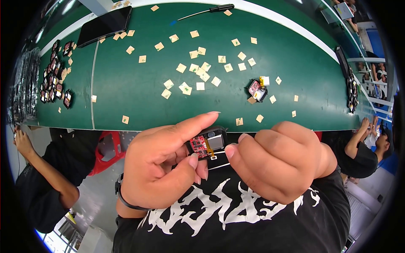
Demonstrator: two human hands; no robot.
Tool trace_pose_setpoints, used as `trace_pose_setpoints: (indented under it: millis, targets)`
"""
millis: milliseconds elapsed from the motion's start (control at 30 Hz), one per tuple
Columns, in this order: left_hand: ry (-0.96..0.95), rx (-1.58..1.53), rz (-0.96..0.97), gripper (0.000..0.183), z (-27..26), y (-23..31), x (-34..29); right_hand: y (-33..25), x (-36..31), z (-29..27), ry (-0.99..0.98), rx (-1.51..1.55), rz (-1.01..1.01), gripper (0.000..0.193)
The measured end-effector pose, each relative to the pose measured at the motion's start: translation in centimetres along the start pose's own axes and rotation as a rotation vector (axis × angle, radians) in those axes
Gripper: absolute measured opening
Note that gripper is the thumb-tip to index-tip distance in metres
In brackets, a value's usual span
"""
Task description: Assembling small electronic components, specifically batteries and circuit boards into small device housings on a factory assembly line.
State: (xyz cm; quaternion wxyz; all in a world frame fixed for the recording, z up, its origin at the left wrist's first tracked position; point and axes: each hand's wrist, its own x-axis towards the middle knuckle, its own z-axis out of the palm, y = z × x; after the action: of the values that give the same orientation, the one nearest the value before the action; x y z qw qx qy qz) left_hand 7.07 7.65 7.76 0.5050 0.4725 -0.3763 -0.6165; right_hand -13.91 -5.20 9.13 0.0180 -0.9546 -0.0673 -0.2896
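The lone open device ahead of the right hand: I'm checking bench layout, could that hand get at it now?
Probably yes: the lone open device sits beyond the right hand, with only flat squares on the green tabletop between. That hand seems busy holding thin prongs, though.

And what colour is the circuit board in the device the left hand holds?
The circuit board is red, showing best in the head view.

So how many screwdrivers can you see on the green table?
1: a black-handled screwdriver, lying near the far edge of the green table, right of the dark rectangular slab. Any under the left heap of devices would be hidden.
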Motion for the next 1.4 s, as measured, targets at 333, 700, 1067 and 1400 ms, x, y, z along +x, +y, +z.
trace_pose_setpoints:
  millis: [333, 700, 1067, 1400]
  targets:
    - [-0.014, -0.050, 0.005, 0.052, 0.5, 0.2, -0.3, -0.5, -0.4, -0.4, 0.057, 0.045, 0.046, 0.028]
    - [0.012, 0.021, -0.021, 0.050, 2.1, 0.2, -0.6, -0.9, -1.4, -1.4, -0.003, 0.001, -0.043, 0.017]
    - [0.122, 0.260, -0.042, 0.040, 2.9, 0.2, 0.0, -2.0, -2.4, -2.3, 0.055, -0.046, 0.190, 0.034]
    - [0.077, 0.188, -0.023, 0.058, 3.4, 0.3, 0.2, -2.0, -2.7, -1.6, 0.055, -0.056, 0.182, 0.035]
